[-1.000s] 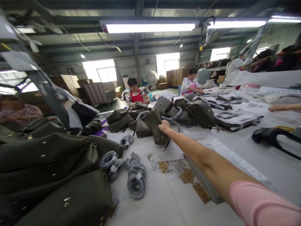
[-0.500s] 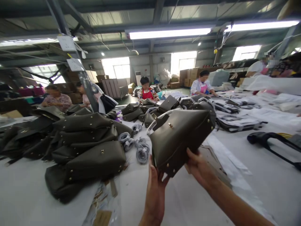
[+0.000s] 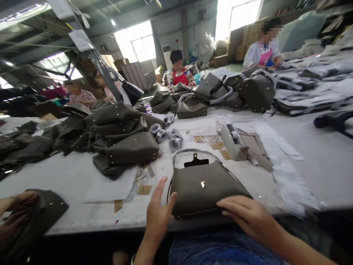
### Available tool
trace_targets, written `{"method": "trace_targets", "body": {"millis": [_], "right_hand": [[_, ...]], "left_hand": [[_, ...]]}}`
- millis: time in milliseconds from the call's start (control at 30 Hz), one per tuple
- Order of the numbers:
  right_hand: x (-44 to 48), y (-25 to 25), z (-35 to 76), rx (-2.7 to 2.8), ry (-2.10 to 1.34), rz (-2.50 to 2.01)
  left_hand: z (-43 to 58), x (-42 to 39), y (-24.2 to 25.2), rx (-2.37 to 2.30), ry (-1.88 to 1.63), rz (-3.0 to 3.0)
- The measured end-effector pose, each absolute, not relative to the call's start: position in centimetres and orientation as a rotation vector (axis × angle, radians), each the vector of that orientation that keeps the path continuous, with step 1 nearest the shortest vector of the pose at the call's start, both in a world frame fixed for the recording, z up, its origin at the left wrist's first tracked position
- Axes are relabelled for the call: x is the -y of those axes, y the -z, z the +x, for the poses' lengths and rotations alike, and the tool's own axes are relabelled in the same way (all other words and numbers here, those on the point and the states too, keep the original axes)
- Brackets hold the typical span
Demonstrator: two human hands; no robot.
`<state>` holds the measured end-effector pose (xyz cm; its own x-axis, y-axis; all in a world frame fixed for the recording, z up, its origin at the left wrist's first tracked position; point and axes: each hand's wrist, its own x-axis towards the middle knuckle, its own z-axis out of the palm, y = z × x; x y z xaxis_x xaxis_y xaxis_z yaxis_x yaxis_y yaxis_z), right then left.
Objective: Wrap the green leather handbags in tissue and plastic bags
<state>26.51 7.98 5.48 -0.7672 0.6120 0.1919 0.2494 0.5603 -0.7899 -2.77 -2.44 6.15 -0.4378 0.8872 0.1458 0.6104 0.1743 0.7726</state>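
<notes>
A dark olive handbag [image 3: 198, 189] lies on its side at the table's front edge, its gold clasp facing up and its wrapped handle arching toward the back. My left hand [image 3: 160, 208] is beside the bag's left end, fingers stretched upward and apart from the thumb, holding nothing. My right hand [image 3: 242, 209] rests against the bag's lower right part with fingers extended. Behind the bag are a grey tape dispenser [image 3: 234, 143] and rolled, wrapped straps [image 3: 175, 140].
A pile of olive bags [image 3: 118, 121] stands on the left, with more bags [image 3: 256, 92] at the back. Another person's hands [image 3: 16, 209] hold a bag at far left. Several people work across the table [image 3: 292, 136]. A metal post [image 3: 96, 55] rises at back left.
The bag has come down from the air onto the table edge. My left hand has let go of it, and my right hand lies flatter against it. The view has tilted downward.
</notes>
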Motion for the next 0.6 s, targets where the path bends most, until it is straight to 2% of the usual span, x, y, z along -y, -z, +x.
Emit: {"method": "trace_targets", "body": {"millis": [100, 200, 300, 433, 600], "right_hand": [[-10.9, -6.4, 27.4, 2.592, -0.686, -0.581], [-12.8, -6.0, 27.0, 2.813, -0.507, -0.475], [-13.3, -3.5, 26.6, 2.862, -0.382, -0.467], [-12.5, 0.7, 26.9, 2.809, -0.356, -0.46], [-11.6, 1.3, 27.5, 2.797, -0.602, -0.516]], "left_hand": [[-1.5, 1.5, -7.5, -1.901, -0.731, 1.979], [-0.2, 0.0, -7.4, -1.779, -0.41, 2.306], [0.0, -0.5, -4.8, -1.82, -0.259, 2.423], [-0.3, 0.8, -0.9, -1.821, -0.26, 2.474], [0.8, 1.9, -0.7, -1.761, -0.243, 2.378]]}}
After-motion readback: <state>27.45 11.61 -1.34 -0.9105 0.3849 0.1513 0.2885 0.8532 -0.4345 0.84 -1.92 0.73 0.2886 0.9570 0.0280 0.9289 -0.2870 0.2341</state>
